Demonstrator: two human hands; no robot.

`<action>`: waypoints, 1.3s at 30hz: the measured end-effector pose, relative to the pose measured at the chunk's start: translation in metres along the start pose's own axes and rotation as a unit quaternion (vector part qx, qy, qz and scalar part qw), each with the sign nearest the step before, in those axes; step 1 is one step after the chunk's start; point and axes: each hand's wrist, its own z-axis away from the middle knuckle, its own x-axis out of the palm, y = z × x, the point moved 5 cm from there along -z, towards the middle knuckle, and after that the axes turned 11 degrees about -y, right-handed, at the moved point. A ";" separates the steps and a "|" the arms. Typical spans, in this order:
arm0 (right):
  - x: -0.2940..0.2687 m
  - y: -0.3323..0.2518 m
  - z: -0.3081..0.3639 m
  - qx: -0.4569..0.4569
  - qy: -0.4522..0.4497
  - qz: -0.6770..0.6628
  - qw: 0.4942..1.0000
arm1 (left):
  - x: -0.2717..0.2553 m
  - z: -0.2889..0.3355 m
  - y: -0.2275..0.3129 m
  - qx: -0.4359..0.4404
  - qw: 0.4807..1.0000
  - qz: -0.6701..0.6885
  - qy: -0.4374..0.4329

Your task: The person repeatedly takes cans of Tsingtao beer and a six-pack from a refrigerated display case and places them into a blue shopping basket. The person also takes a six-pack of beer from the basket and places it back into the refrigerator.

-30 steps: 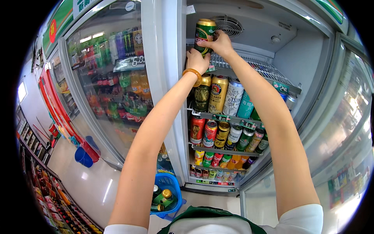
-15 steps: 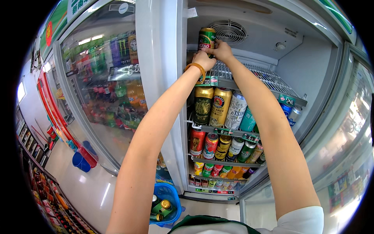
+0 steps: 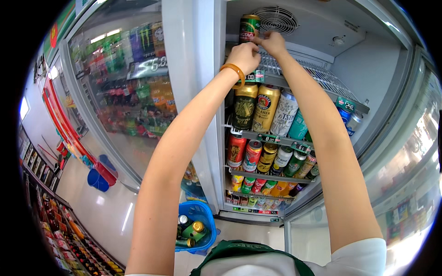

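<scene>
A green beer can (image 3: 249, 31) with a gold top stands upright at the left front of the top wire shelf (image 3: 317, 83) in an upright cooler. My left hand (image 3: 245, 56), with an amber bangle at the wrist, is closed at the can's lower front and hides its base. From the right, my right hand (image 3: 274, 43) reaches to the can's lower side with thumb and fingers drawn together. Just below this shelf are tall cans: a black and gold one (image 3: 245, 108), a gold one (image 3: 265, 109) and a white one (image 3: 284, 112).
Lower shelves hold rows of smaller cans (image 3: 267, 158). A blue basket (image 3: 209, 221) with several cans stands on the floor below my arms. The cooler's glass door (image 3: 410, 152) is at the right; another glass-fronted cooler (image 3: 124, 92) with drinks stands left.
The whole view has shifted, with the cooler now slightly higher and further right. My right hand has drawn a little away from the can's side. The can keeps about the same place on the shelf.
</scene>
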 end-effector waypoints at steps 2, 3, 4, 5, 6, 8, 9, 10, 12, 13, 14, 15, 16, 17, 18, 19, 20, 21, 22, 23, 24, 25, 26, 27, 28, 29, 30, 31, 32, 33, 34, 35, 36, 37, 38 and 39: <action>-0.009 -0.018 0.020 -0.007 0.038 -0.046 0.998 | -0.010 0.024 0.023 0.031 0.997 0.012 -0.074; -0.014 -0.029 0.028 -0.013 0.058 -0.070 0.996 | -0.017 0.035 0.031 0.047 0.994 0.009 -0.094; -0.009 -0.044 0.043 -0.036 0.066 -0.118 0.990 | -0.027 0.049 0.034 0.057 0.992 0.003 -0.115; -0.009 -0.055 0.060 -0.058 0.075 -0.158 0.983 | -0.033 0.062 0.038 0.080 0.992 0.004 -0.098; -0.001 -0.079 0.085 -0.089 0.079 -0.181 0.976 | -0.046 0.081 0.036 0.092 0.994 -0.012 -0.059; -0.012 -0.116 0.152 -0.105 0.069 -0.219 0.968 | -0.048 0.112 0.036 0.108 0.994 0.022 -0.011; -0.017 -0.118 0.177 -0.132 0.071 -0.219 0.964 | -0.045 0.128 0.041 0.112 0.992 0.057 -0.015; -0.016 -0.121 0.201 -0.158 0.071 -0.222 0.960 | -0.045 0.149 0.045 0.113 0.989 0.092 -0.019; 0.005 -0.145 0.246 -0.168 0.041 -0.245 0.954 | -0.055 0.200 0.039 0.100 0.991 0.079 -0.039; 0.021 -0.166 0.272 -0.199 0.023 -0.281 0.938 | -0.066 0.235 0.033 0.097 0.991 0.089 -0.032; 0.050 -0.185 0.294 -0.205 -0.010 -0.299 0.932 | -0.078 0.274 0.022 0.084 0.992 0.095 -0.023; 0.072 -0.185 0.315 -0.198 -0.037 -0.301 0.932 | -0.072 0.302 0.007 0.056 0.992 0.111 -0.037; 0.090 -0.188 0.337 -0.200 -0.062 -0.283 0.936 | -0.065 0.330 -0.008 0.025 0.989 0.136 -0.048; 0.110 -0.192 0.358 -0.204 -0.086 -0.268 0.937 | -0.059 0.360 -0.027 -0.006 0.987 0.154 -0.056; 0.133 -0.197 0.381 -0.188 -0.127 -0.258 0.939 | -0.054 0.392 -0.046 -0.038 0.983 0.171 -0.063; 0.160 -0.200 0.398 -0.183 -0.159 -0.257 0.936 | -0.050 0.421 -0.065 -0.071 0.974 0.197 -0.091; 0.190 -0.201 0.418 -0.181 -0.191 -0.256 0.930 | -0.043 0.455 -0.084 -0.112 0.956 0.254 -0.091; 0.223 -0.202 0.440 -0.161 -0.245 -0.278 0.915 | -0.038 0.489 -0.105 -0.164 0.942 0.274 -0.109; 0.260 -0.196 0.463 -0.146 -0.293 -0.299 0.897 | -0.029 0.523 -0.125 -0.209 0.924 0.294 -0.128; 0.296 -0.189 0.487 -0.126 -0.339 -0.316 0.877 | -0.019 0.558 -0.145 -0.253 0.907 0.307 -0.138; 0.332 -0.181 0.513 -0.113 -0.384 -0.318 0.860 | -0.009 0.595 -0.163 -0.292 0.890 0.317 -0.146; 0.367 -0.172 0.541 -0.099 -0.431 -0.309 0.842 | 0.002 0.631 -0.181 -0.331 0.871 0.327 -0.156; 0.401 -0.162 0.571 -0.096 -0.486 -0.268 0.827 | 0.014 0.665 -0.197 -0.358 0.863 0.315 -0.168; 0.431 -0.153 0.600 -0.094 -0.530 -0.220 0.814 | 0.026 0.699 -0.214 -0.382 0.853 0.304 -0.182; 0.457 -0.146 0.626 -0.089 -0.566 -0.183 0.799 | 0.037 0.729 -0.225 -0.406 0.842 0.300 -0.191; 0.478 -0.140 0.648 -0.079 -0.591 -0.156 0.788 | 0.051 0.756 -0.235 -0.424 0.834 0.296 -0.191; 0.492 -0.140 0.668 -0.068 -0.620 -0.126 0.772 | 0.064 0.782 -0.242 -0.439 0.830 0.291 -0.183; 0.504 -0.139 0.687 -0.056 -0.647 -0.095 0.755 | 0.077 0.804 -0.247 -0.452 0.826 0.285 -0.179; 0.514 -0.138 0.703 -0.043 -0.654 -0.084 0.750 | 0.089 0.825 -0.253 -0.460 0.823 0.284 -0.174; 0.522 -0.137 0.719 -0.030 -0.662 -0.073 0.746 | 0.101 0.845 -0.258 -0.466 0.821 0.283 -0.170; 0.531 -0.137 0.734 -0.020 -0.670 -0.062 0.740 | 0.115 0.863 -0.262 -0.466 0.823 0.280 -0.166; 0.534 -0.141 0.744 0.007 -0.671 -0.061 0.739 | 0.127 0.879 -0.265 -0.465 0.824 0.280 -0.162; 0.535 -0.141 0.752 0.032 -0.665 -0.056 0.744 | 0.138 0.890 -0.267 -0.468 0.822 0.277 -0.168; 0.536 -0.142 0.760 0.059 -0.659 -0.052 0.748 | 0.146 0.897 -0.266 -0.471 0.819 0.276 -0.177; 0.539 -0.141 0.771 0.084 -0.653 -0.048 0.752 | 0.151 0.900 -0.265 -0.478 0.814 0.268 -0.192; 0.539 -0.139 0.778 0.099 -0.637 -0.052 0.763 | 0.156 0.902 -0.263 -0.485 0.809 0.261 -0.206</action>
